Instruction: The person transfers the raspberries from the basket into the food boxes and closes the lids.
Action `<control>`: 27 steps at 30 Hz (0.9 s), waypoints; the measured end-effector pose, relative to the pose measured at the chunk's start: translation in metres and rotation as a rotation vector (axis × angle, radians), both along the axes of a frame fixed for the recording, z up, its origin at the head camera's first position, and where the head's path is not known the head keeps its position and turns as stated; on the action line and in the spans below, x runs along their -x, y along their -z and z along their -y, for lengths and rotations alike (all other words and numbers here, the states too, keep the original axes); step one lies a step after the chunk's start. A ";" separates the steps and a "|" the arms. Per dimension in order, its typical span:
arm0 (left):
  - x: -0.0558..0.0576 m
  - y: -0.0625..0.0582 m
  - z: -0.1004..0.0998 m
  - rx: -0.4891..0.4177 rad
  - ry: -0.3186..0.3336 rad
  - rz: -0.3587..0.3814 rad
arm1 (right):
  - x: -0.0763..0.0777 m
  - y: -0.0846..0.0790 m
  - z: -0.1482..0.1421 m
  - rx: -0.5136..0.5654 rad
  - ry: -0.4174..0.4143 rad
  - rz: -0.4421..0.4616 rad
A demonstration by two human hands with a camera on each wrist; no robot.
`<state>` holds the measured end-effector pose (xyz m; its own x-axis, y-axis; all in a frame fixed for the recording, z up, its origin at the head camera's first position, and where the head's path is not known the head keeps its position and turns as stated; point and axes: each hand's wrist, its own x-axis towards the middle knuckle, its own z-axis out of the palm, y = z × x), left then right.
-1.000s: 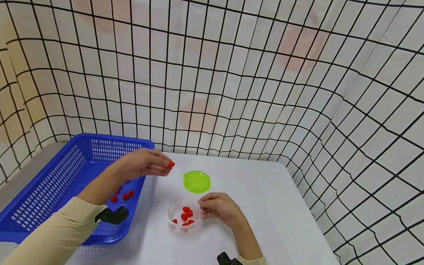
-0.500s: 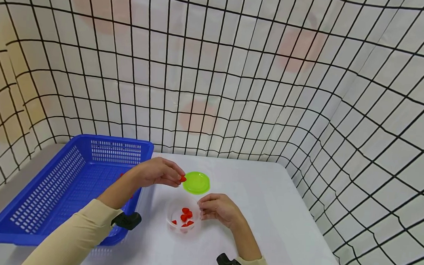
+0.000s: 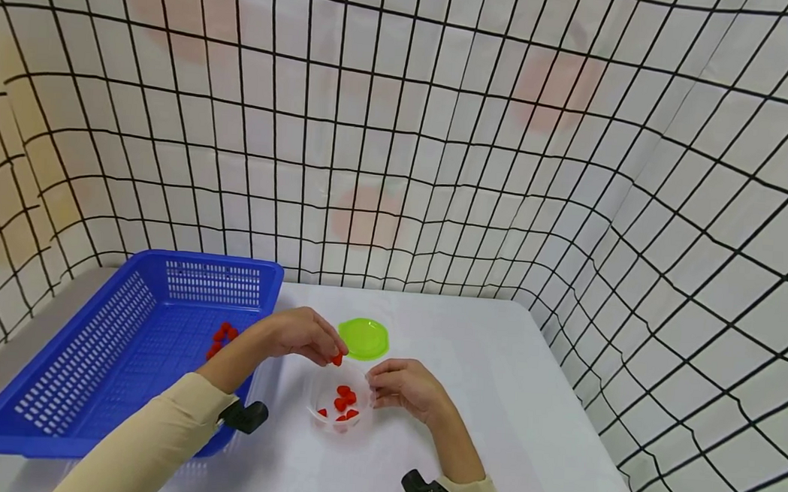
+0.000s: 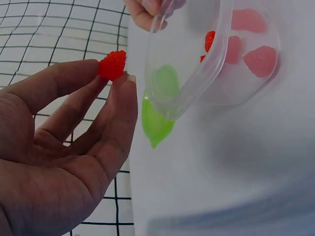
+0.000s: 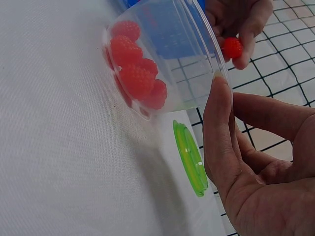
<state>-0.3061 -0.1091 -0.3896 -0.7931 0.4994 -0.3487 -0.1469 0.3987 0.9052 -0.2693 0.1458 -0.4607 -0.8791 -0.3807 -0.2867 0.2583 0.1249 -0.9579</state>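
Observation:
Between thumb and fingertips my left hand (image 3: 303, 336) pinches a red raspberry (image 4: 112, 65), held just beyond the rim of a clear plastic tub (image 3: 321, 383). Several raspberries (image 5: 136, 81) lie on the tub's bottom. My right hand (image 3: 408, 388) holds the tub's rim on its right side, with the thumb and a finger on either side of the wall, as the right wrist view shows. Behind the tub a bright green lid (image 3: 364, 340) lies flat on the white table.
At the left stands a large blue basket (image 3: 123, 350) with slotted walls. Several more raspberries (image 3: 219, 338) lie in it, partly behind my left forearm. A black wire grid (image 3: 399, 163) encloses the table (image 3: 494, 372) at the back and sides.
My left hand has carried the raspberry rightward and down from beside the basket to the tub's far rim. The right hand and the tub have stayed in place.

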 end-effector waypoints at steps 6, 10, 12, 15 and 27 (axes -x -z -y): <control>0.004 0.003 -0.002 0.052 0.027 0.008 | 0.001 0.001 0.000 -0.009 0.000 -0.001; 0.005 0.004 -0.004 0.100 0.038 0.018 | 0.001 0.001 0.001 -0.010 -0.002 -0.003; 0.006 0.004 -0.004 0.118 0.039 0.020 | 0.001 0.000 0.001 -0.008 -0.004 -0.006; 0.007 0.004 -0.004 0.117 0.052 0.019 | 0.001 0.000 0.001 -0.004 -0.005 -0.007; 0.009 0.006 -0.006 0.102 0.057 0.041 | 0.001 0.001 0.000 0.000 -0.003 -0.003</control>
